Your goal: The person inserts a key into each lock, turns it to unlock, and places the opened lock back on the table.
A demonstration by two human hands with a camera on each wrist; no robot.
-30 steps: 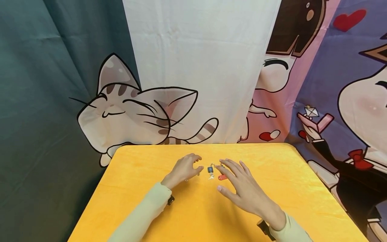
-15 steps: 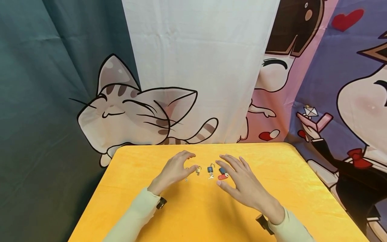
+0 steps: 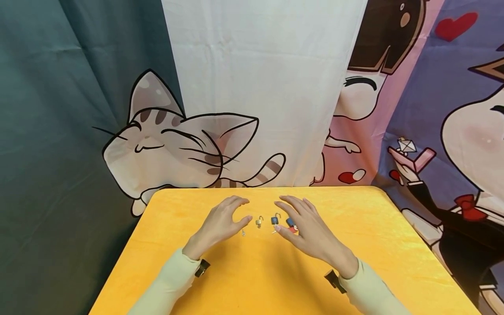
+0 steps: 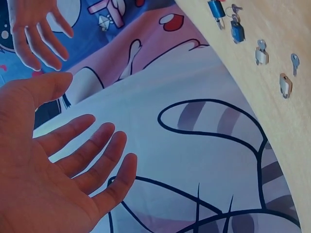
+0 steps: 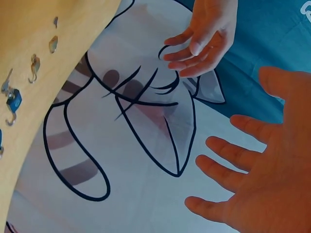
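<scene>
Both hands hover over the yellow table, fingers spread and loosely bent, holding nothing. My left hand [image 3: 220, 221] is left of a small brass padlock [image 3: 258, 222] whose shackle is unlatched; a loose key [image 4: 295, 63] lies by another small padlock [image 4: 285, 85], mostly hidden behind that hand in the head view. My right hand [image 3: 311, 229] is nearest two blue padlocks. One blue padlock [image 3: 274, 221] stands in the middle with its shackle up and its key partly behind the thumb. The other blue padlock [image 3: 290, 222], with a red tag [image 3: 293, 229], is partly covered by the fingers.
The padlocks lie in a loose row across the yellow tabletop [image 3: 252, 280]. Behind its far edge hangs a printed curtain [image 3: 267, 87] with a cartoon cat and figures. A black camera strap [image 3: 202, 267] sits on the left wrist, another camera [image 3: 334, 280] on the right.
My left hand has drawn left, uncovering the brass padlock. The right hand has shifted slightly left, its thumb now overlapping the middle blue padlock's key. The padlocks have stayed put.
</scene>
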